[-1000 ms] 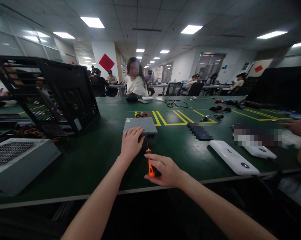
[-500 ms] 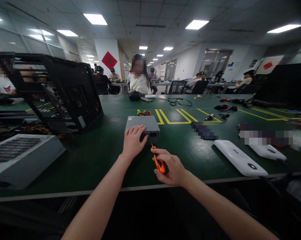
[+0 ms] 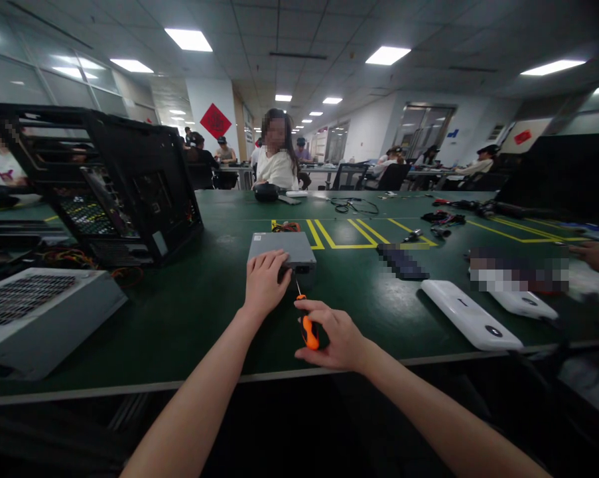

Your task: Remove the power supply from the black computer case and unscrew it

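Note:
A grey computer power supply unit [image 3: 292,244] lies on the green table in front of me, its cable bundle [image 3: 286,227] behind it. My left hand [image 3: 265,275] grips its near left part, fingers over the top and thumb by the front face. An orange and black screwdriver [image 3: 310,332] is in my right hand [image 3: 333,335], between the thumb and the fingers. Its thin shaft points away from me to the lower front face of the unit, beside my left thumb. Where exactly the tip sits is too small to tell.
At left stand an open black computer case [image 3: 130,186] and a larger grey power supply [image 3: 45,318]. To the right lie a dark phone-like object [image 3: 403,261], white devices [image 3: 471,315] and cables [image 3: 443,218]. A person [image 3: 276,159] sits across; another person's hand [image 3: 595,252] shows at far right.
My right hand and the screwdriver handle have shifted slightly left, and the handle now lines up more nearly straight toward the unit. My left hand keeps its place on the unit.

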Motion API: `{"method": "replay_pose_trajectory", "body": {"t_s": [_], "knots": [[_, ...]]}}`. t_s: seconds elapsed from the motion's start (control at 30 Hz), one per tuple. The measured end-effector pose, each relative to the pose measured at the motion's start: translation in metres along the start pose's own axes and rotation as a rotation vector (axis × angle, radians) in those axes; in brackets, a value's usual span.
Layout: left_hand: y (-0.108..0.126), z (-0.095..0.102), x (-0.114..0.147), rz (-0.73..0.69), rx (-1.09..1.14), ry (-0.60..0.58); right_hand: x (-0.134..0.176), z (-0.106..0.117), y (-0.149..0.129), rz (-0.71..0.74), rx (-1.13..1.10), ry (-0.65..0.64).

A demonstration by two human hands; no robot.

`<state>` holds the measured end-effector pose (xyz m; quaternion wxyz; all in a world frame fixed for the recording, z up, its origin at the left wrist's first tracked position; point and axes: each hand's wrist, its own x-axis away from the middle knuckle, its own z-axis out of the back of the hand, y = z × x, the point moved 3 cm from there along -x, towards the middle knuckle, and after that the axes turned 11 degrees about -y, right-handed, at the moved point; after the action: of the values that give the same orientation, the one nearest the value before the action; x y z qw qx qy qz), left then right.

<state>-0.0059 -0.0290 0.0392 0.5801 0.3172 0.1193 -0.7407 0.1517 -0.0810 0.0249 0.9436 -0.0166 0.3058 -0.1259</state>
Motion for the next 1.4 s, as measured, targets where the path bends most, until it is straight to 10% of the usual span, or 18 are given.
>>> {"method": "replay_pose_trajectory", "body": {"t_s": [0.13,0.4,0.6,1.4], "knots": [[0.001,0.0,0.0,0.001,0.003,-0.001,-0.003,0.0,-0.005,0.043,0.116,-0.131],[0.002,0.0,0.0,0.008,0.01,-0.004,0.004,0.0,0.003,-0.008,0.003,0.104],[0.002,0.0,0.0,0.015,0.005,-0.011,-0.001,0.0,-0.004,0.066,0.17,-0.065],[0.001,0.0,0.0,0.009,0.01,-0.008,-0.002,0.0,-0.002,0.022,0.057,-0.003]]}}
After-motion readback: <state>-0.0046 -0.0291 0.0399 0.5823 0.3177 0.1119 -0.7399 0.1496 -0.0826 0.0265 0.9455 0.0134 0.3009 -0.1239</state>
